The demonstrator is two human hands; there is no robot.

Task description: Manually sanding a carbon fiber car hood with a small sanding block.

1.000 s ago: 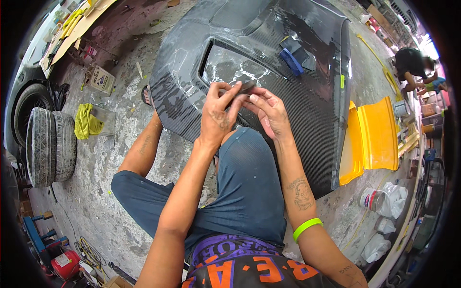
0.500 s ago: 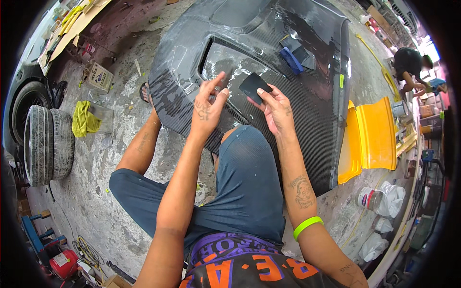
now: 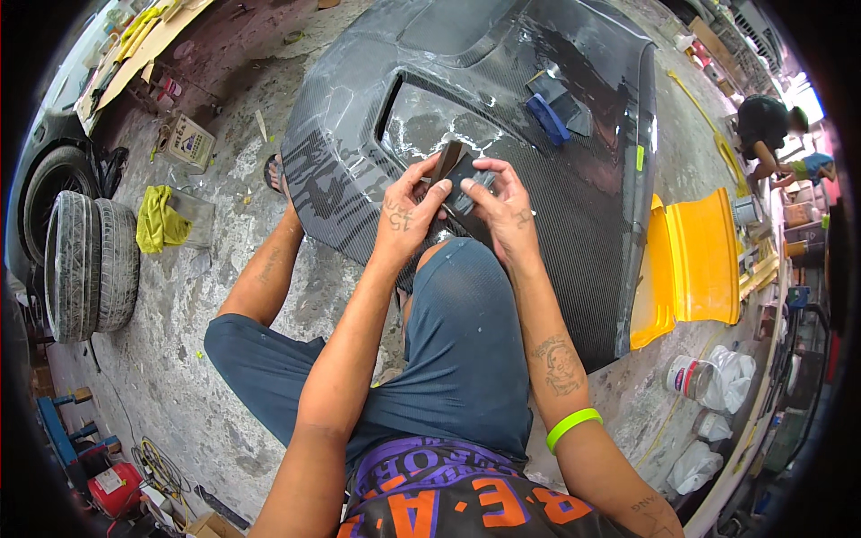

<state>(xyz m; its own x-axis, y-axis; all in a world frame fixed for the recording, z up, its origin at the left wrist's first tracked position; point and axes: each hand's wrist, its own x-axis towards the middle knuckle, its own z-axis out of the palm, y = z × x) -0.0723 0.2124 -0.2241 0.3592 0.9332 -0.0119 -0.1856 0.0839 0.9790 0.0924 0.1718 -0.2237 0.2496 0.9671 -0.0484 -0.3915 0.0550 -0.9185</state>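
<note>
sandpaper sheet (image 3: 459,175), dark, small, sits between both hands just above my raised knee (image 3: 466,296) and over the near edge of the carbon-fibre hood (image 3: 574,224). left hand (image 3: 405,213) pinches its left edge, thumb on top and fingers curled under. right hand (image 3: 507,208) pinches the right side, index and thumb pressing down on a crease. judgement: i'm folding or doubling the sheet to get a grip-size pad. to do it well, keep both pinches firm, line up the edges before pressing the crease, run the thumb along the fold so it stays flat, grit side out. don't let it sag onto the wet grey smear in the hood's cutout (image 3: 439,125). versus half a second ago: then the left hand was spread open with fingers up on the hood, and the sheet was only under the right hand, lying flatter on the panel. now both hands have closed in and the sheet is lifted and tilted, one edge standing up. around: blue sanding block (image 3: 547,119) further up the hood, well apart from my hands; yellow body panel (image 3: 695,260) just beside the hood's right edge; stacked tyres (image 3: 90,264) and a yellow rag (image 3: 157,218) off to my left on the concrete floor (image 3: 179,359). another person (image 3: 762,125) crouches far right, not involved.
</note>
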